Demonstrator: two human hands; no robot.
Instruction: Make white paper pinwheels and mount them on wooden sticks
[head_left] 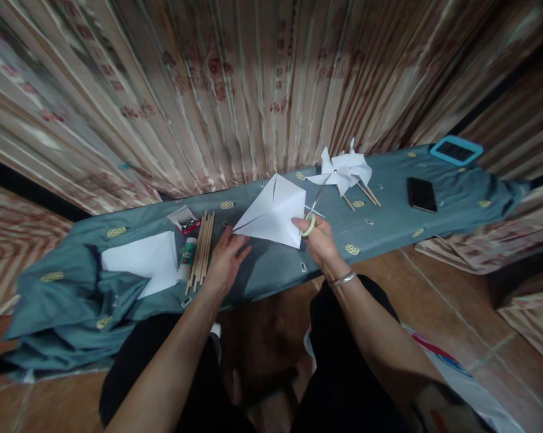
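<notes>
A square white sheet of paper [275,210] is held over the cloth-covered bench, with dark slits running in from its top and left corners. My left hand [228,255] pinches the sheet's left corner between the thumb and fingers. In my right hand [319,237] is a pair of scissors [309,225] with pale green handles, its metal blades pointing up and away. The right thumb also presses on the sheet's right side. Behind the scissors lie white paper pinwheels [343,171] on wooden sticks, partly overlapping one another.
Left of the sheet are several wooden sticks [201,252], a green-and-white glue stick [187,258], a small open box of metal bits [184,219] and white paper [140,258]. A black phone [421,194] and blue-framed device [456,150] lie right. A curtain [253,90] hangs behind.
</notes>
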